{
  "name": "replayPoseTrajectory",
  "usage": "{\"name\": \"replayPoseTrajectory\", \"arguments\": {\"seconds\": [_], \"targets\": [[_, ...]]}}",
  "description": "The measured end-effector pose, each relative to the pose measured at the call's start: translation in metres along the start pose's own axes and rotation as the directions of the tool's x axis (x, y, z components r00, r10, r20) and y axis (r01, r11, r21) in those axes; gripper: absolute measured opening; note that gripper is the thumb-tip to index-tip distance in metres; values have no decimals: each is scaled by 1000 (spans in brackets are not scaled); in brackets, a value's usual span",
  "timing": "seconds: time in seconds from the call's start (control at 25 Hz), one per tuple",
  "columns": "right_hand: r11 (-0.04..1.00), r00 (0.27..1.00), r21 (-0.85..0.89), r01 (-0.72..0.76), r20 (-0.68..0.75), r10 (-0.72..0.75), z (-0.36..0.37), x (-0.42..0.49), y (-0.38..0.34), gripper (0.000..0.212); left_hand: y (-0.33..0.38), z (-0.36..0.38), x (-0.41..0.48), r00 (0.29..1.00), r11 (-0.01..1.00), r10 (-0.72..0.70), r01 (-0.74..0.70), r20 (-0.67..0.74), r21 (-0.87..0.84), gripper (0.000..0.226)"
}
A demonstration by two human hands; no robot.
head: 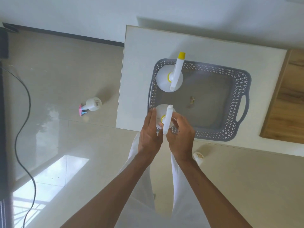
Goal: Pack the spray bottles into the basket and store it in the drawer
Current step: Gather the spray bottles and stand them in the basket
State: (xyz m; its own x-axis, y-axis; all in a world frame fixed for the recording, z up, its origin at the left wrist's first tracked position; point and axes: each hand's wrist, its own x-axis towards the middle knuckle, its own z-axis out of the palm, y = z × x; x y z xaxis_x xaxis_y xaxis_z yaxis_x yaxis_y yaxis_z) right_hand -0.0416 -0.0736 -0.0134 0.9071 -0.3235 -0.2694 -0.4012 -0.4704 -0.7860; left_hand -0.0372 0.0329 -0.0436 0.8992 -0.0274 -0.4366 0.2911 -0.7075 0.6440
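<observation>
A grey perforated basket [243, 89] sits on a white table [138, 63]. A white spray bottle with a yellow nozzle [162, 80] stands in its far left corner. A second white spray bottle [167, 120], with a yellow collar, stands in the near left corner between my hands. My left hand [149, 130] lies flat against its left side with the fingers straight. My right hand [180, 131] curls around its right side and neck. A third spray bottle with a pink and blue trigger [93, 104] lies on the floor left of the table.
A wooden surface [287, 104] adjoins the table on the right. A black cable [24, 129] runs over the tiled floor at the left. A small brown scrap [191, 99] lies inside the basket. No drawer is in view.
</observation>
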Motion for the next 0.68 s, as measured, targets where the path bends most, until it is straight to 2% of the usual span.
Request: {"name": "replayPoseTrajectory", "arguments": {"seconds": [0.24,0.36,0.44,0.48,0.56,0.6,0.68], "targets": [[1000,1000,9,-3,-4,3,-2,-5,-3,35,14,-5,-11,998,999,-26,24,55,34,68],[1000,998,13,-15,64,14,-8,-3,0,46,26,-5,-37,995,1000,-7,10,-101,30,71],[999,994,37,-10,112,6,-19,-6,8,55,36,2,-71,982,997,-81,77,-168,-27,70],[999,995,45,-8,96,4,-28,-9,14,55,45,9,-89,980,990,-135,126,-143,-65,67],[999,1000,51,-6,7,6,-54,-13,29,47,62,24,-115,985,977,-170,170,12,-128,55],[999,998,50,-9,-55,12,-70,-13,39,41,70,33,-120,986,980,-127,142,108,-140,50],[999,976,17,-35,-214,38,-115,-11,65,32,90,55,-114,961,991,64,-28,271,-132,38]]}}
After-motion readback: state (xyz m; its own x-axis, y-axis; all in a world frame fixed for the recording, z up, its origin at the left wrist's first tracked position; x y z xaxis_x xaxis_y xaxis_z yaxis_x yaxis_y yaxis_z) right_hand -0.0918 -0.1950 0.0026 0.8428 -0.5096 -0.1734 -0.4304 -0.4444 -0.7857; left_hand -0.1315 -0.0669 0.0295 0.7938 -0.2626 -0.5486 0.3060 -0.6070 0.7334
